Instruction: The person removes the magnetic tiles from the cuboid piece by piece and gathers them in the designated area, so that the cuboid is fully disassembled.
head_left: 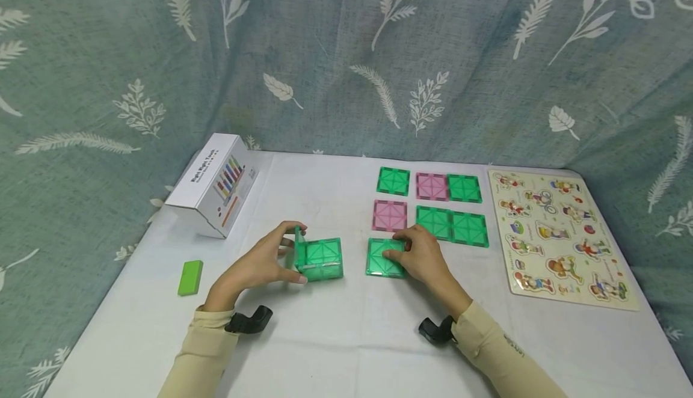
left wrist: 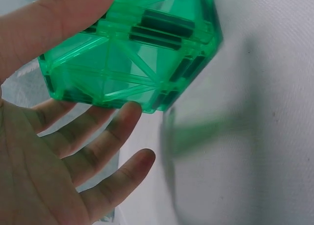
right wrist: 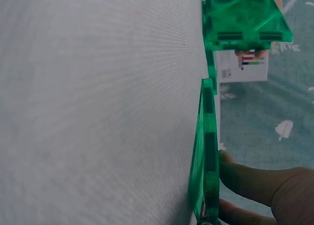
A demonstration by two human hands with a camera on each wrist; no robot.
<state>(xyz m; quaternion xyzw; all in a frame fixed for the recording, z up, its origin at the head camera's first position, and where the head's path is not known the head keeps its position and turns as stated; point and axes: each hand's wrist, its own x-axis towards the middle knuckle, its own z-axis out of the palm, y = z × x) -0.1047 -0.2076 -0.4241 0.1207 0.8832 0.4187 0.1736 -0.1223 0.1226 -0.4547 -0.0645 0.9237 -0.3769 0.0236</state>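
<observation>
On the left of the white table, my left hand (head_left: 261, 264) holds a small box-like build of green magnetic tiles (head_left: 323, 252), its thumb at the near side and fingers behind the upright left wall. In the left wrist view the thumb lies over the green build (left wrist: 130, 70), with fingertips at its lower edge. To the right, my right hand (head_left: 429, 258) pinches a single green magnetic tile (head_left: 381, 258) by its right side. The right wrist view shows this green tile (right wrist: 210, 146) edge-on, just off or touching the table; I cannot tell which.
Behind my right hand lie several flat tiles, among them a pink tile (head_left: 390, 215) and a green tile (head_left: 469, 228). A picture puzzle board (head_left: 557, 235) lies at the right. A white box (head_left: 213, 184) and a green block (head_left: 190, 278) are at the left.
</observation>
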